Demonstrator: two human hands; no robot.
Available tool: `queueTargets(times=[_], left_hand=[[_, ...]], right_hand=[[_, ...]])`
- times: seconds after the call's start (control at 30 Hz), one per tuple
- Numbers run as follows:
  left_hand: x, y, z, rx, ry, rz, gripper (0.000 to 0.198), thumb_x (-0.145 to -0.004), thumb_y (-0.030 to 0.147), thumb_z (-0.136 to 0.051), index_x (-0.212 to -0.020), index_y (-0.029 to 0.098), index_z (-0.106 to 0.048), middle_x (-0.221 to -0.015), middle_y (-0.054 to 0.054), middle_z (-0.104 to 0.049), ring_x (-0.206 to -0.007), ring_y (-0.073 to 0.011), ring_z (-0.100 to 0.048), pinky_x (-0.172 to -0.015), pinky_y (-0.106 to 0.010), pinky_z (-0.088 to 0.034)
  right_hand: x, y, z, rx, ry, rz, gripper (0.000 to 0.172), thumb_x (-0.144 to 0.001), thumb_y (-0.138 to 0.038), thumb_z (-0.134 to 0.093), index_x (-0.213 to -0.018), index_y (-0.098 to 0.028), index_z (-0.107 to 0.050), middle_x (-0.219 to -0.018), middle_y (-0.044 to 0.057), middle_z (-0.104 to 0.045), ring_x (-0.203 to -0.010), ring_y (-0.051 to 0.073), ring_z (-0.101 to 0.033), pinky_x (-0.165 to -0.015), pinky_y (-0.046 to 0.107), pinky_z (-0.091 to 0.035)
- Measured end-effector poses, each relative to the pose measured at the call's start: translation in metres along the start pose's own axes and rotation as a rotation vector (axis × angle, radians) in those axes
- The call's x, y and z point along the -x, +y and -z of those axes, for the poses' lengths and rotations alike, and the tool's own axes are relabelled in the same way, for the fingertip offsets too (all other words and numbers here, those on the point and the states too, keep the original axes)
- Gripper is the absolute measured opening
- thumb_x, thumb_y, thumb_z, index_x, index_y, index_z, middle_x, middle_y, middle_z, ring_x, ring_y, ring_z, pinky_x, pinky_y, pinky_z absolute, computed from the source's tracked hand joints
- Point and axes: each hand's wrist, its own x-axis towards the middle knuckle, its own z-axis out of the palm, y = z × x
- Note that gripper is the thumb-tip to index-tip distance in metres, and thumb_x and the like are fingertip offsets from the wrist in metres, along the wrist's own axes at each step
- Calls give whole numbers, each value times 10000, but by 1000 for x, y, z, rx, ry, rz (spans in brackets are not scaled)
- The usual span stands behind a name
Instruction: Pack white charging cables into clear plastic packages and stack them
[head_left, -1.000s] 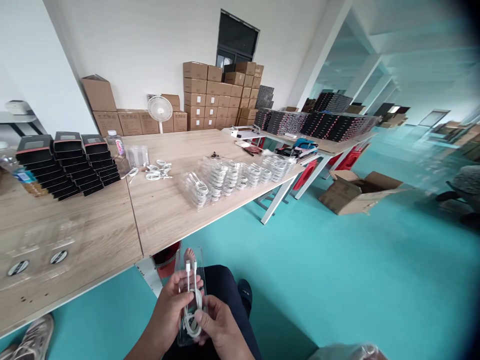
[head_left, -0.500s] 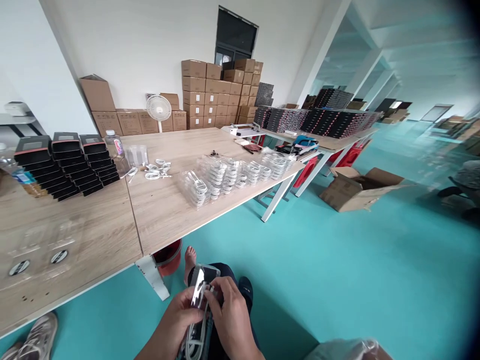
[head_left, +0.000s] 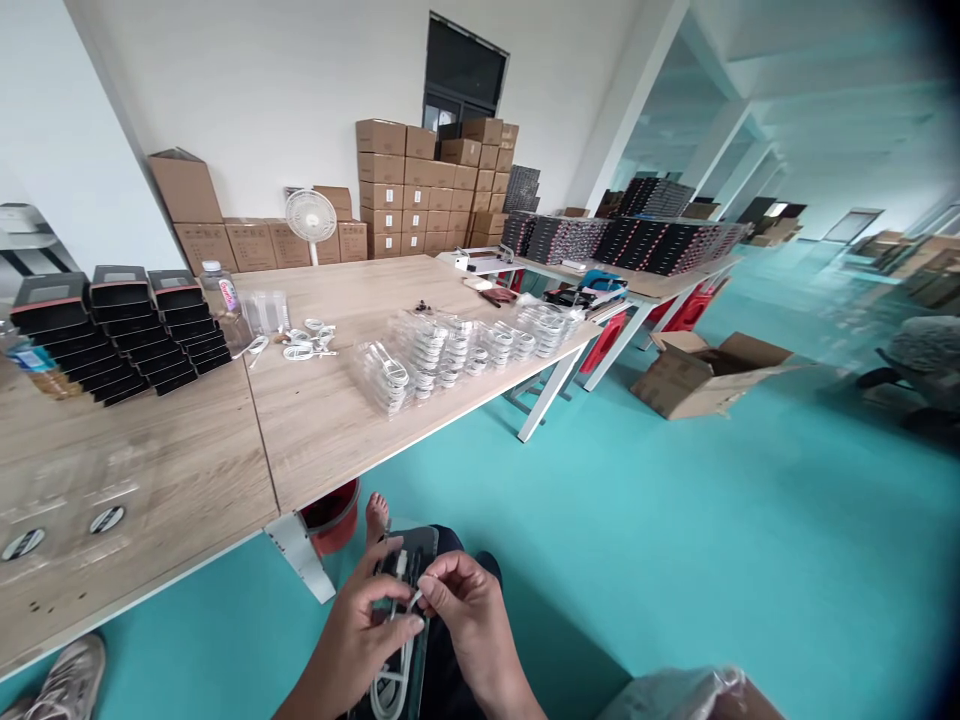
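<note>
A clear plastic tray (head_left: 427,545) lies on my lap with a coiled white cable (head_left: 390,690) in it. The tray looks dark against the trousers beneath. My left hand (head_left: 367,615) reaches over the tray from the left, its thumb and a bent finger on the cable and another finger stretched toward the plug end. With thumb and forefinger, my right hand (head_left: 472,610) pinches a short piece of the cable, close to the left fingertips. The palm side of both hands is hidden.
Stacked trays of white cables (head_left: 442,350) stand along the wooden table's (head_left: 330,440) front edge. Loose white cables (head_left: 307,345) and black boxes (head_left: 120,335) lie further left. Below are a red bucket (head_left: 334,520) and a table leg (head_left: 300,555). A cardboard box (head_left: 675,380) sits on the floor.
My left fingers have spread further over the tray, and my right hand has shifted slightly right while pinching. The bright glare on the plastic is gone. The whole view has shifted slightly.
</note>
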Motion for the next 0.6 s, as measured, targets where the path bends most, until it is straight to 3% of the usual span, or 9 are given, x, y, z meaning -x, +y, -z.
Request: queueTargets(times=[0.1,0.17,0.3,0.4,0.47,0.53,0.6], left_hand=[[-1,1,-2,55,44,-36,273,-518,191,-933,-515,259,-669,-1279,-126,-690,-1176,-408,-619,-819,-425,-567],[-2,0,-2,-19,42,-88,261,-561,206,-917,-511,265,-667,-1297,-115,-686,-1067,-374,-664,-806,-416,-557],[-4,-2,3,-282,71,-161,178,-654,257,-862,-552,280,-717,-1415,-109,-628,-876,-311,-695,-796,-419,-538],[-6,0,6,-364,65,-185,186,-679,256,-838,-543,286,-716,-1398,-117,-645,-828,-306,-696,-818,-443,-531],[-6,4,7,-332,32,-172,206,-669,238,-839,-521,284,-702,-1356,-112,-672,-932,-341,-691,-858,-450,-525],[-5,11,6,-249,-87,-99,201,-653,210,-840,-521,270,-701,-1205,-123,-733,-986,-348,-675,-839,-421,-526],[-5,18,3,-78,-206,23,189,-628,174,-848,-525,243,-705,-925,-116,-760,-855,-303,-672,-733,-363,-520]], right_hand=[[2,-5,-2,52,-10,-1,369,-709,-526,-815,-701,-208,-627,-598,-27,-641,-582,138,-575,-609,284,-474],[1,-6,0,148,-28,-56,401,-765,-578,-737,-687,-208,-601,-578,-32,-632,-530,122,-559,-537,260,-441],[-6,-7,8,284,-238,-311,429,-850,-589,-552,-661,-204,-586,-491,-40,-580,-371,93,-452,-375,228,-284],[-8,-11,13,273,-295,-352,303,-822,-480,-602,-702,-201,-599,-542,-39,-602,-413,94,-482,-402,220,-334],[-7,-20,13,393,-334,-210,225,-852,-403,-602,-732,-212,-604,-602,-34,-620,-495,108,-527,-473,234,-397],[-3,-33,10,678,-447,126,206,-915,-324,-552,-746,-226,-619,-663,-13,-645,-600,137,-560,-584,275,-449],[0,-45,6,1005,-585,519,264,-972,-251,-479,-762,-238,-640,-719,5,-670,-659,153,-556,-670,304,-454]])
